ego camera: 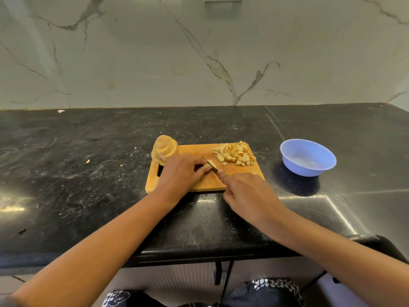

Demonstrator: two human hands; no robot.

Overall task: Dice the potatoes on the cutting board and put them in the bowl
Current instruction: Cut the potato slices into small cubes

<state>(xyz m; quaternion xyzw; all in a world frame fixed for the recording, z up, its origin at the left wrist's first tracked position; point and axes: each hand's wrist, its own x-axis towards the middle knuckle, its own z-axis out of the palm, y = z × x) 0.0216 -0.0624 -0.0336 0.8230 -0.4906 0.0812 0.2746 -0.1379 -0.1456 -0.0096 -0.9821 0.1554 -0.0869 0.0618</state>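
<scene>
On the black counter (88, 165) lies a wooden cutting board (194, 150). The left hand (181, 171) presses down on a small potato piece (210, 163) at mid-board, its fingers (202, 171) curled over it. The right hand (245, 191) has its fingers clenched round the handle of a knife (213, 167), whose blade sits against that piece. A pile of diced potato (234, 154) lies on the board's far right corner, and a stack of potato slices (164, 149) sits at its far left corner. The blue bowl (307, 157) stands on the counter to the right, apart from the board.
</scene>
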